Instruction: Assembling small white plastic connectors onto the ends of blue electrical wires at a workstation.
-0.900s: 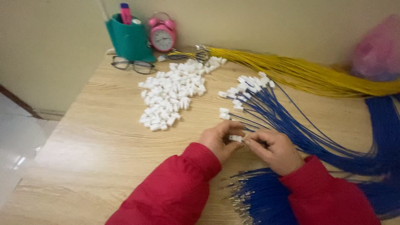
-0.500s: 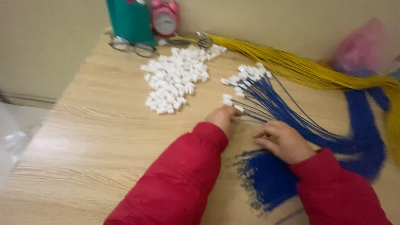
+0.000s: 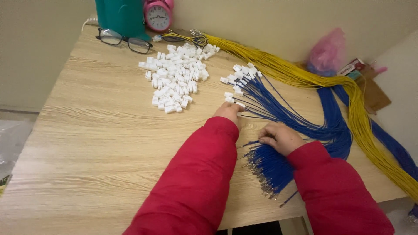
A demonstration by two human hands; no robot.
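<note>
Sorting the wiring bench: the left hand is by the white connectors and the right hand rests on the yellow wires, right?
Not quite. The head view shows the right hand on the blue wires, not the yellow wires. The left hand is by the white connectors.

Far right corner of the pale wood-grain tabletop (image 3: 87,130), against the wall: a crumpled translucent pink plastic bag (image 3: 327,51), knotted and bulging, something dark blue showing at its base. Just right of it, a small flat red-and-white printed carton (image 3: 351,66), tilted, partly tucked behind the bag. Below that, a flat brown cardboard piece (image 3: 373,92) lying toward the tabletop's edge. No screens or signs in view.
</note>
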